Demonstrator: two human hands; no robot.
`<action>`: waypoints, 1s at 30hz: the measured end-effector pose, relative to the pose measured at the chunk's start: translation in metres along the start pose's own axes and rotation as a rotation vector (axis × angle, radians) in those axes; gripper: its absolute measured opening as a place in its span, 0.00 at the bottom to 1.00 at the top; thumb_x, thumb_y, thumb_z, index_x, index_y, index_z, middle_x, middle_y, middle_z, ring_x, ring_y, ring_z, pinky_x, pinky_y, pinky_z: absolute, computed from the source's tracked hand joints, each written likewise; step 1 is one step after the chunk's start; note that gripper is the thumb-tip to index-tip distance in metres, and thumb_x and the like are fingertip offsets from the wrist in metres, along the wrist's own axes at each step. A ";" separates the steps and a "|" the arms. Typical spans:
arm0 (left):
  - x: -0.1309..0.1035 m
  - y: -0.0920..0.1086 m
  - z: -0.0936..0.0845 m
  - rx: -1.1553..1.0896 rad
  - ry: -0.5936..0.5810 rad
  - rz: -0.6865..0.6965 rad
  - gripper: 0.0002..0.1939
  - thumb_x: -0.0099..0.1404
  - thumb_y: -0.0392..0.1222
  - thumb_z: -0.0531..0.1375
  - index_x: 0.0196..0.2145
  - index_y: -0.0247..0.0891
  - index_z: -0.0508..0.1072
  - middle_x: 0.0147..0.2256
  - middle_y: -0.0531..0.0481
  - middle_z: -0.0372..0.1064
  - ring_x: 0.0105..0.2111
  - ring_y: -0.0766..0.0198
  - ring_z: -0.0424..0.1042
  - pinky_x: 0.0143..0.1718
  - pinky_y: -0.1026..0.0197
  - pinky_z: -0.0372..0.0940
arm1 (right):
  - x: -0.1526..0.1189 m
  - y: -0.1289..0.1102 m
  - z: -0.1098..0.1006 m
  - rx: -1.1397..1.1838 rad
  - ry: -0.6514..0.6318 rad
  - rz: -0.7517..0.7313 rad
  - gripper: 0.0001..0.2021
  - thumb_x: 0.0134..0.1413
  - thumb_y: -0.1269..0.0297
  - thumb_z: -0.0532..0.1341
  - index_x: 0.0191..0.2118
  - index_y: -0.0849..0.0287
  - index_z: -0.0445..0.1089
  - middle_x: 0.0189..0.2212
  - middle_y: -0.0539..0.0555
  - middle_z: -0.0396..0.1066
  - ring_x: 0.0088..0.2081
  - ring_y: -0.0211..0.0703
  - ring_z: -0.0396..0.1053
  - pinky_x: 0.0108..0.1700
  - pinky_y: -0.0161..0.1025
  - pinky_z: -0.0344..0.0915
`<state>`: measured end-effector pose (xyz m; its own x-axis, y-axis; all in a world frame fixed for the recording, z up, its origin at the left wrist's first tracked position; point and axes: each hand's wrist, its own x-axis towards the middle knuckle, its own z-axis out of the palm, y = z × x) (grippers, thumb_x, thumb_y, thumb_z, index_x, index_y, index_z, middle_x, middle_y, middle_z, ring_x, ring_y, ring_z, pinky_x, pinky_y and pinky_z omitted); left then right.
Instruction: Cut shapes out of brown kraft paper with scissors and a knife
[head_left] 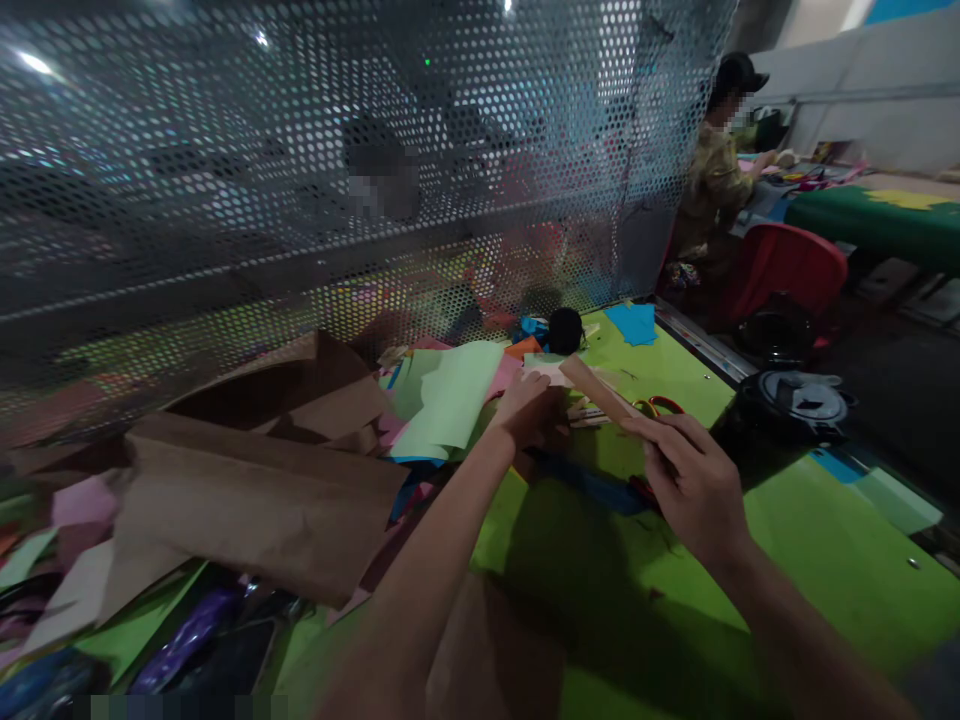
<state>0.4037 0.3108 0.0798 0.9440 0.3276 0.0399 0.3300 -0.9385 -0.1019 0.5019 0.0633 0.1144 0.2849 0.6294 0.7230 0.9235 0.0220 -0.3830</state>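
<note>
My right hand pinches the lower end of a folded strip of brown paper, which slants up and to the left above the table. My left hand reaches into the paper scraps, its fingers bent down beside a whitish piece of paper. What lies under those fingers is hidden. Scissors with red and yellow handles rest just beyond my right hand. Pale green sheets lie to the left of my left hand.
Large brown paper covers the table's left side. A perforated metal screen rises behind. Black thread and blue paper sit at the back. A black container stands right on the green table. Another person sits beyond.
</note>
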 end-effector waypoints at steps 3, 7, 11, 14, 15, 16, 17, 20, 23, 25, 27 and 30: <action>0.003 0.002 0.000 0.002 0.019 0.035 0.10 0.61 0.41 0.64 0.41 0.40 0.77 0.45 0.40 0.71 0.51 0.45 0.65 0.54 0.44 0.54 | 0.000 0.001 0.000 0.005 -0.006 0.003 0.19 0.60 0.78 0.55 0.51 0.53 0.73 0.42 0.56 0.74 0.45 0.49 0.73 0.48 0.47 0.71; 0.005 -0.002 -0.002 -0.001 0.019 0.052 0.07 0.64 0.39 0.61 0.39 0.41 0.77 0.45 0.41 0.72 0.52 0.46 0.66 0.55 0.45 0.54 | 0.000 0.003 0.003 0.002 -0.018 0.003 0.18 0.60 0.77 0.55 0.51 0.54 0.73 0.43 0.57 0.74 0.46 0.50 0.72 0.49 0.48 0.71; 0.003 -0.007 -0.007 -0.014 -0.007 0.048 0.04 0.63 0.39 0.63 0.36 0.41 0.78 0.36 0.44 0.74 0.48 0.48 0.69 0.56 0.46 0.54 | -0.002 0.004 0.007 -0.027 -0.026 -0.007 0.17 0.61 0.77 0.55 0.51 0.58 0.72 0.44 0.59 0.74 0.46 0.52 0.72 0.49 0.50 0.71; -0.002 -0.009 -0.016 -0.033 -0.009 0.012 0.07 0.65 0.34 0.59 0.35 0.41 0.77 0.35 0.44 0.74 0.47 0.51 0.70 0.57 0.47 0.53 | -0.004 0.006 0.010 -0.053 -0.025 -0.021 0.18 0.60 0.77 0.54 0.52 0.58 0.72 0.43 0.59 0.73 0.46 0.52 0.72 0.48 0.49 0.71; -0.004 -0.009 -0.019 -0.046 0.001 -0.006 0.08 0.66 0.33 0.57 0.37 0.40 0.77 0.37 0.43 0.75 0.47 0.51 0.70 0.58 0.47 0.53 | -0.004 0.007 0.011 -0.065 -0.021 -0.021 0.18 0.60 0.77 0.54 0.52 0.58 0.71 0.43 0.59 0.73 0.45 0.52 0.72 0.47 0.48 0.71; -0.008 -0.010 -0.023 -0.062 0.014 -0.027 0.08 0.67 0.33 0.57 0.39 0.40 0.76 0.39 0.43 0.75 0.48 0.52 0.69 0.58 0.47 0.53 | -0.004 0.008 0.013 -0.078 -0.015 -0.020 0.18 0.60 0.77 0.54 0.53 0.57 0.71 0.43 0.59 0.73 0.45 0.52 0.72 0.47 0.48 0.71; -0.012 -0.010 -0.027 -0.082 0.032 -0.053 0.09 0.67 0.34 0.57 0.41 0.40 0.75 0.42 0.42 0.74 0.50 0.52 0.69 0.58 0.48 0.53 | -0.004 0.009 0.014 -0.090 -0.008 -0.018 0.18 0.60 0.76 0.54 0.53 0.57 0.71 0.43 0.59 0.73 0.45 0.52 0.72 0.46 0.47 0.71; -0.028 -0.011 -0.035 -0.155 0.089 -0.177 0.12 0.67 0.34 0.56 0.47 0.39 0.73 0.48 0.39 0.73 0.53 0.50 0.67 0.57 0.48 0.55 | -0.004 0.012 0.016 -0.109 0.011 -0.023 0.19 0.60 0.75 0.54 0.55 0.57 0.69 0.44 0.59 0.73 0.46 0.52 0.72 0.46 0.46 0.71; -0.042 -0.014 -0.036 -0.266 0.154 -0.338 0.17 0.67 0.32 0.53 0.52 0.38 0.71 0.49 0.39 0.73 0.52 0.50 0.70 0.53 0.50 0.60 | -0.004 0.016 0.019 -0.113 0.030 -0.024 0.19 0.59 0.75 0.55 0.54 0.58 0.70 0.43 0.59 0.74 0.45 0.52 0.72 0.46 0.46 0.71; -0.048 -0.018 -0.034 -0.367 0.205 -0.444 0.17 0.66 0.33 0.53 0.50 0.39 0.72 0.47 0.41 0.75 0.49 0.51 0.72 0.50 0.52 0.63 | -0.005 0.019 0.022 -0.125 0.034 -0.004 0.19 0.58 0.75 0.55 0.54 0.57 0.70 0.43 0.59 0.74 0.43 0.52 0.72 0.44 0.46 0.71; -0.053 -0.021 -0.032 -0.488 0.271 -0.547 0.13 0.66 0.35 0.54 0.45 0.37 0.74 0.44 0.41 0.76 0.45 0.52 0.74 0.47 0.54 0.65 | -0.006 0.023 0.025 -0.133 0.012 0.010 0.19 0.57 0.75 0.55 0.53 0.57 0.71 0.42 0.59 0.74 0.43 0.52 0.72 0.44 0.46 0.71; -0.057 -0.024 -0.035 -0.689 0.398 -0.653 0.10 0.66 0.39 0.55 0.41 0.36 0.74 0.41 0.43 0.77 0.43 0.57 0.74 0.45 0.56 0.66 | -0.008 0.027 0.031 -0.123 -0.055 -0.016 0.18 0.57 0.76 0.55 0.49 0.57 0.73 0.43 0.59 0.74 0.44 0.51 0.72 0.45 0.46 0.71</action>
<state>0.3416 0.3112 0.1147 0.4700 0.8541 0.2225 0.5857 -0.4904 0.6453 0.5166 0.0829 0.0808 0.2584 0.6715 0.6945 0.9533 -0.0606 -0.2960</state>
